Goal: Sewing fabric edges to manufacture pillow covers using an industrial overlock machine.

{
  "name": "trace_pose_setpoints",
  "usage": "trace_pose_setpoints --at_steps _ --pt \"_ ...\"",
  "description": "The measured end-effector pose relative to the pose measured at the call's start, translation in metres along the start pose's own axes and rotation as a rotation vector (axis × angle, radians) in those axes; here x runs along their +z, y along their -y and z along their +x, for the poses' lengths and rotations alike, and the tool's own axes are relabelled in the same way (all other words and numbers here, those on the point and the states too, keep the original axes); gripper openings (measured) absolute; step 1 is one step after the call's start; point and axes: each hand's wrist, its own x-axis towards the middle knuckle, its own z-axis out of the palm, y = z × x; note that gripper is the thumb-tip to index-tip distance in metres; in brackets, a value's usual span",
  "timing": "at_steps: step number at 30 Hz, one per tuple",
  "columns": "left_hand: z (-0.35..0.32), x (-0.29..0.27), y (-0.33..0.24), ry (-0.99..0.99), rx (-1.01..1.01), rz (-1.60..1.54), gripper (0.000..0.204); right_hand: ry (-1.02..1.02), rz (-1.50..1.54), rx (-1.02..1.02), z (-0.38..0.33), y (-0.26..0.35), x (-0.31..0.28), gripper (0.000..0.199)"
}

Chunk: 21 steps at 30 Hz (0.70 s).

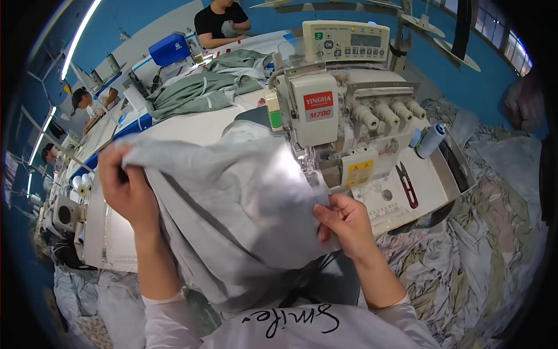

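A wide piece of light grey fabric (pixel 232 198) hangs between my two hands and drapes down toward my lap. My left hand (pixel 131 183) is closed on its upper left part and holds it raised off the table. With thumb and fingers, my right hand (pixel 343 224) pinches the right edge, just below the needle area. That edge runs up to the presser foot (pixel 308 163) of an overlock sewing machine (pixel 317 110), where a lamp lights the cloth brightly. Whether the foot is down on the cloth I cannot tell.
Red-handled thread snips (pixel 408 186) and a blue thread spool (pixel 431 141) lie right of the machine. Green-grey garments (pixel 203 87) are piled on the table behind. Heaps of fabric (pixel 482 262) fill the right side. Another person (pixel 221 26) works across the table; others sit far left.
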Motion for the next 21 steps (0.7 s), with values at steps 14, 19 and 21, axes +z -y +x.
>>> trace_pose_setpoints --at_steps 14,19,21 --pt "0.096 0.024 0.026 0.219 0.053 0.295 0.022 0.058 0.030 -0.017 -0.001 -0.002 0.001 0.018" --pt "-0.061 -0.021 -0.011 0.992 0.118 -0.044 0.056 -0.001 0.029 0.012 0.001 -0.004 -0.006 0.016" --pt "-0.121 -0.043 -0.014 1.094 -0.321 -0.070 0.027 0.040 0.055 0.025 0.001 -0.003 -0.002 0.016"
